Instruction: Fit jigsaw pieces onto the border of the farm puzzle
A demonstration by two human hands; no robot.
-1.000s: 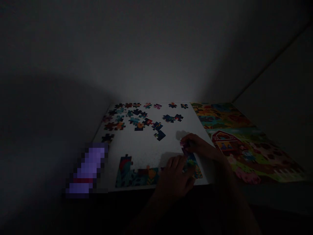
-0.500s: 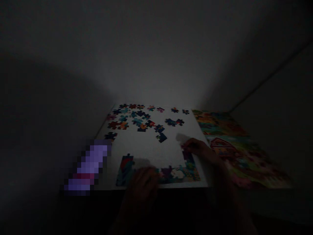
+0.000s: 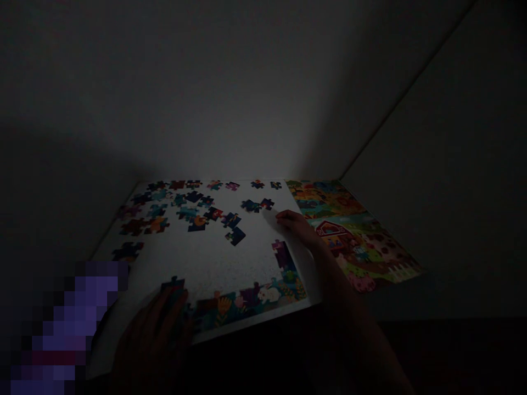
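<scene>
Covering the 7 o'clock end of a partly joined, multicoloured jigsaw border [image 3: 247,299] on a flat white board [image 3: 197,260], bare left hand [image 3: 152,323] lies with fingers extended over it; dim, cannot tell if grasping or released. Border runs along the board's near edge, 7 to 5 o'clock, then up to 4 o'clock in purple and teal. Bare right hand [image 3: 294,225] at 2 o'clock, fingers bent, tips close together, just beside a dark blue interlocking jigsaw piece pair [image 3: 250,206]; cannot tell if pinching anything. Loose mixed-colour jigsaw pieces [image 3: 189,211] scatter from 9 to 1 o'clock, some overlapping. Brightly printed farm-scene sheet with red barn [image 3: 370,252] at 3 o'clock. Pixelated purple patch [image 3: 78,307], 8 o'clock, unreadable. Pale grey wall [image 3: 226,109] behind, 12 o'clock.
</scene>
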